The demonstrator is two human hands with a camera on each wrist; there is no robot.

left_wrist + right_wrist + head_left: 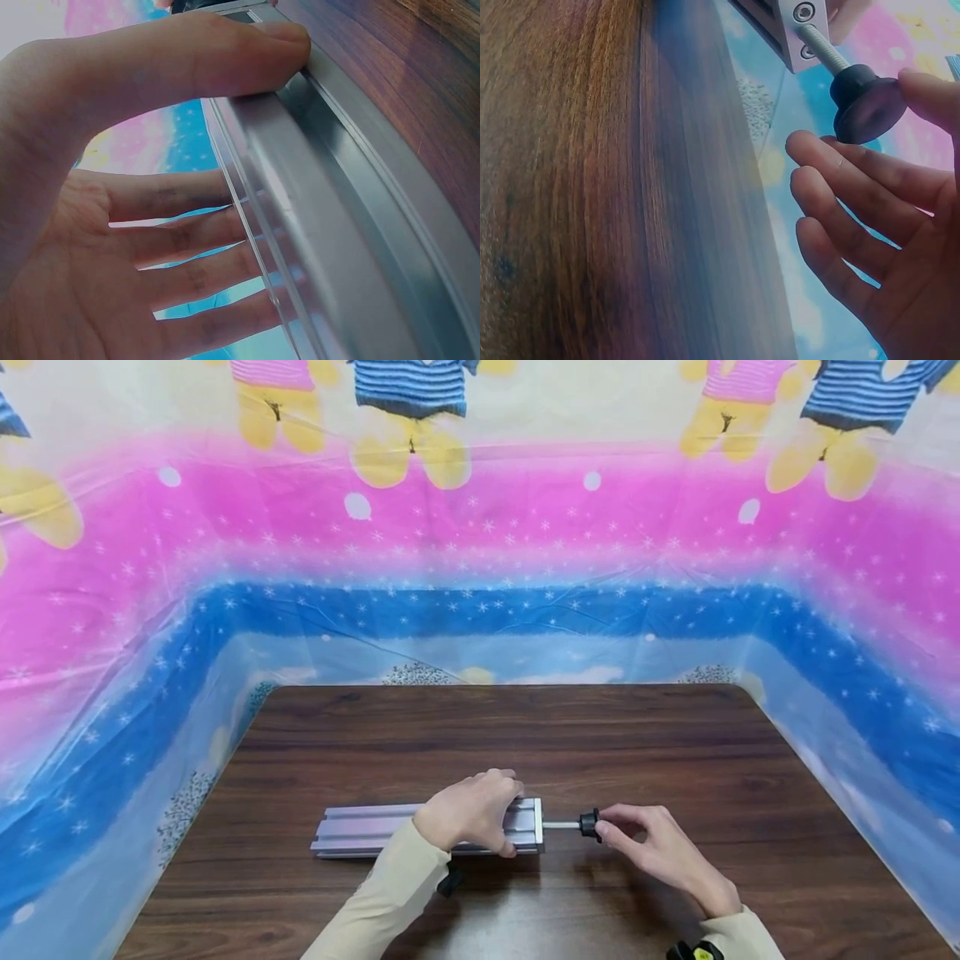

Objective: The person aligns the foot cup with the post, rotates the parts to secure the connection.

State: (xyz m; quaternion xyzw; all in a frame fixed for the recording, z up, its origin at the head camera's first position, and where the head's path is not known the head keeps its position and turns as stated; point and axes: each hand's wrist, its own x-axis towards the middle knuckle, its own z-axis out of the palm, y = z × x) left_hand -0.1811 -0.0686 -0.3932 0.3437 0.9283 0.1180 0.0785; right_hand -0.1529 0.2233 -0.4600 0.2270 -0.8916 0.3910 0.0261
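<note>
An aluminium profile [367, 828] with long grooves lies on the table, an end plate [538, 825] on its right end. Across its right half my left hand [476, 810] grips it, thumb on the near side and fingers over the far side. From the end plate sticks out the threaded stem [825, 46] of a black levelling foot [866, 105]. The thumb of my right hand [660, 843] touches the foot's round base, with a fingertip at its other edge, so it is pinched. The other right fingers are loosely bent below. Two screw heads show on the plate beside the stem.
The dark wood-grain table [495, 727] extends around the profile. Behind it and along both sides hangs a printed cloth [480, 518] in pink and blue. A dark wrist strap [693, 950] sits on the right sleeve.
</note>
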